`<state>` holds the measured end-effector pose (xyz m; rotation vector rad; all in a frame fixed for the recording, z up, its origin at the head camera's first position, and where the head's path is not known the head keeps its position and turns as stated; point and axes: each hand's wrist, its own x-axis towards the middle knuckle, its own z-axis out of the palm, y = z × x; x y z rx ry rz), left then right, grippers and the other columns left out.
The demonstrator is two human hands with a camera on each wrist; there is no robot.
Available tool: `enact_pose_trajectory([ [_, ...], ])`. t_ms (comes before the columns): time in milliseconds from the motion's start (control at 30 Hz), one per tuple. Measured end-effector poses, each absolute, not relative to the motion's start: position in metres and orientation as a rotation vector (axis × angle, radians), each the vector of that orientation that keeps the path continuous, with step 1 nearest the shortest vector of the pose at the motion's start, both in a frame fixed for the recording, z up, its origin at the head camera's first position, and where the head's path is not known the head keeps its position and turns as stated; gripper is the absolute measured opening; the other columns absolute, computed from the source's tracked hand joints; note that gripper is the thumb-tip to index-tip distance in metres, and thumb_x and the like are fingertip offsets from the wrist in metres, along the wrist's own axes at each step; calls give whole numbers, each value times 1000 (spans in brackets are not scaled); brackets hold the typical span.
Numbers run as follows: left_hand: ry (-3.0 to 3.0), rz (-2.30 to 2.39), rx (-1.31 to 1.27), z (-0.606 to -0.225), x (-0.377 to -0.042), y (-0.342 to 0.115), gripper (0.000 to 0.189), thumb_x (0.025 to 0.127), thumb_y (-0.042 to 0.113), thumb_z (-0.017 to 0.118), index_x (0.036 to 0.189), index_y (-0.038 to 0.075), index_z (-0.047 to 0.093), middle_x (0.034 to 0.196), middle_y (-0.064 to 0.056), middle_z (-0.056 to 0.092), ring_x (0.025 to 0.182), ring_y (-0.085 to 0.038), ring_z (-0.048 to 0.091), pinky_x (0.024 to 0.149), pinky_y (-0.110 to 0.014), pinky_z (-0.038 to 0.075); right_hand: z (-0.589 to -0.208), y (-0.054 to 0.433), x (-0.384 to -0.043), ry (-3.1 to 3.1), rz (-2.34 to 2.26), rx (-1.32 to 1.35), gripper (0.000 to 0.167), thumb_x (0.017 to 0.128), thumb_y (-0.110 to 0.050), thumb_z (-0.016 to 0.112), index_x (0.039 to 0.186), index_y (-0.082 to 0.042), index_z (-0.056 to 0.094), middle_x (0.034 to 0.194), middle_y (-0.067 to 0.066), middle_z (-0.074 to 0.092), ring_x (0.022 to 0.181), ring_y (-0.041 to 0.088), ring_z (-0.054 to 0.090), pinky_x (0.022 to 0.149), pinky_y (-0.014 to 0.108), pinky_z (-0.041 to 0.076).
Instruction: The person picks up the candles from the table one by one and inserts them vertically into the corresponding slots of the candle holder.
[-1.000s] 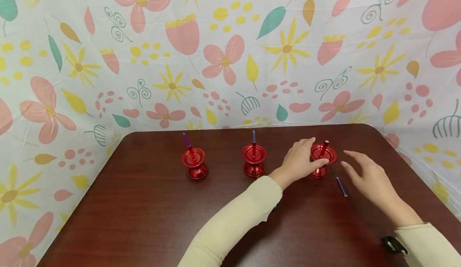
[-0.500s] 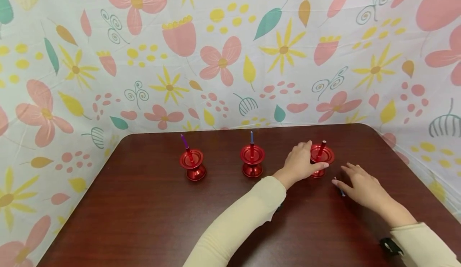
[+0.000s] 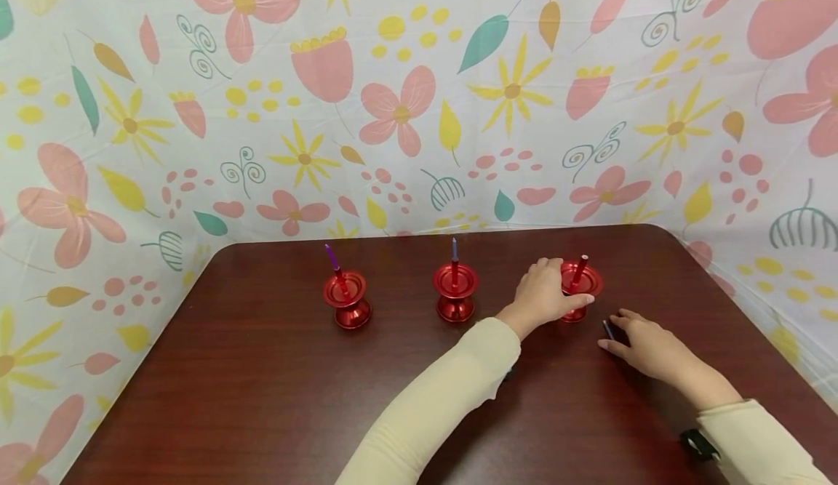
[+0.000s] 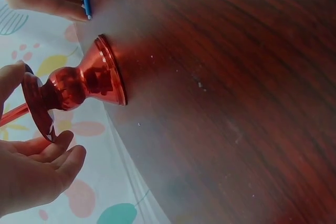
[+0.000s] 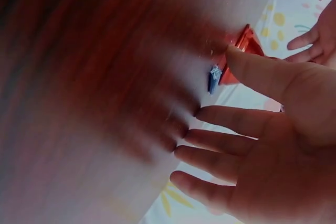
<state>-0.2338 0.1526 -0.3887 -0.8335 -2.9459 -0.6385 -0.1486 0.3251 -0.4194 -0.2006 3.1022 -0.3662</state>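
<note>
At the right of the table, my left hand point(image 3: 540, 289) holds the dish of a red metallic candle holder point(image 4: 79, 85) by its rim, thumb on one side and fingers on the other. A short red tube point(image 3: 579, 272) rises from that dish with no candle in it. My right hand point(image 3: 655, 350) is low over the tabletop, fingers extended around a thin blue candle point(image 5: 214, 80). The candle lies between thumb and forefinger, and a gap shows in the right wrist view. Part of it is hidden by the hand in the head view.
A similar red holder point(image 3: 455, 292) in the middle carries a blue candle point(image 3: 455, 249). Further left, another holder point(image 3: 345, 299) bears a tilted purple candle point(image 3: 332, 257). Behind the dark wooden table point(image 3: 262, 383) hangs a floral cloth point(image 3: 393, 49).
My right hand has come down and left onto the spot where the loose blue candle lies, now partly covering it. My left hand stays at the right-hand holder. The view has shifted slightly.
</note>
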Motion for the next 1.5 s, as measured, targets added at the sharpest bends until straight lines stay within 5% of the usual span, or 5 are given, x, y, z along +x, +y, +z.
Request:
enact_pose_trajectory([
  [567,-2944,-632,-822,-388,-233,150,73,81,61,65,136,15,50,118,5,56,107,-7,51,88,-19,46,-418,321,-145,3259,-473,-323,6,74,1,76,79,0,72,91,25,67,80,39,66,68,52,53],
  [767,-2944,-635,-820,-388,-233,150,72,81,61,66,135,15,50,117,6,56,106,-7,51,87,-19,46,-424,318,-143,3286,-462,-403,24,72,7,72,67,-9,55,70,0,52,59,15,49,51,36,43],
  [1333,-2960,-652,-821,-388,-231,151,71,81,59,66,134,15,49,114,6,55,104,-7,49,87,-18,45,-392,317,-142,3561,-443,-314,14,74,5,69,73,0,56,64,8,55,54,33,54,49,51,42],
  [1500,-2964,-634,-819,-389,-231,152,71,82,61,65,135,16,48,115,7,54,106,-7,49,87,-18,45,-378,315,-143,3631,-548,-301,12,75,10,66,85,9,60,70,20,58,60,41,54,53,55,41],
])
